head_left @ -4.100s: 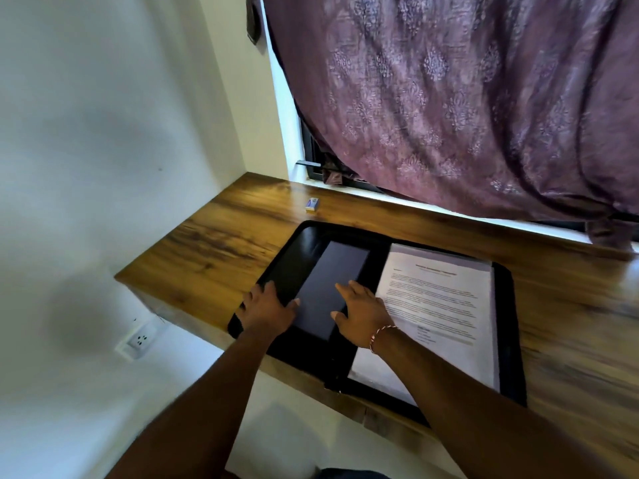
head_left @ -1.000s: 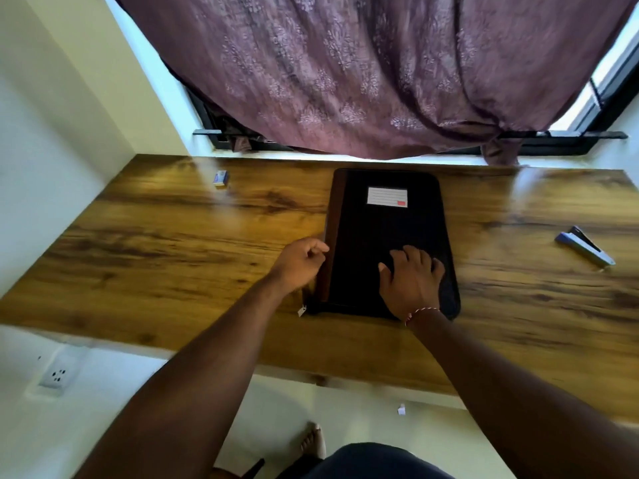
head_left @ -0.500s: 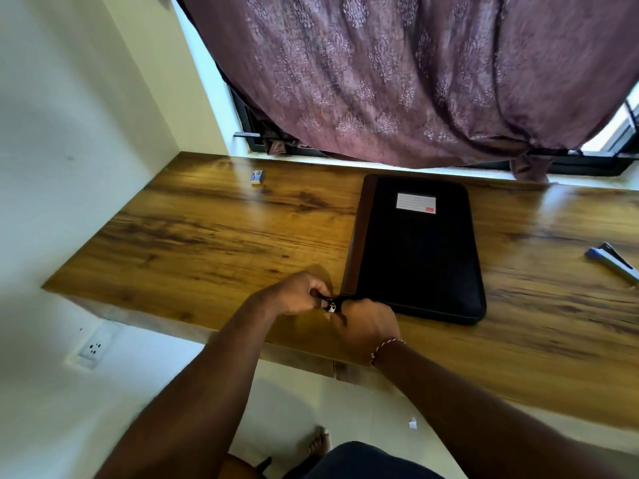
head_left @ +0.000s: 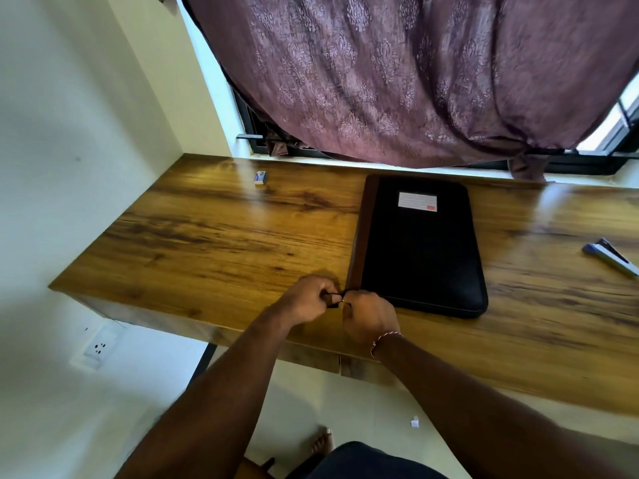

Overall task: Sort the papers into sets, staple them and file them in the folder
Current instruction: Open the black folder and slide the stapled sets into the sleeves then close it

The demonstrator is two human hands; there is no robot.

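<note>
The black zip folder (head_left: 420, 250) lies closed on the wooden desk (head_left: 221, 233), its white label facing up near the far end. The papers are hidden inside it. At its near left corner, my left hand (head_left: 306, 300) pinches a black zipper tab with curled fingers. My right hand (head_left: 370, 316) is curled right beside it and pinches the metal zipper pull at the same corner. The two hands almost touch.
A blue and black stapler (head_left: 610, 256) lies at the desk's right edge. A small staple box (head_left: 260, 177) sits at the far left. A purple curtain (head_left: 415, 74) hangs over the window behind. The white wall on the left carries a socket (head_left: 98, 346).
The folder was open with papers showing, and is closed now. My right hand left the cover and joined my left hand at the near left corner zipper.
</note>
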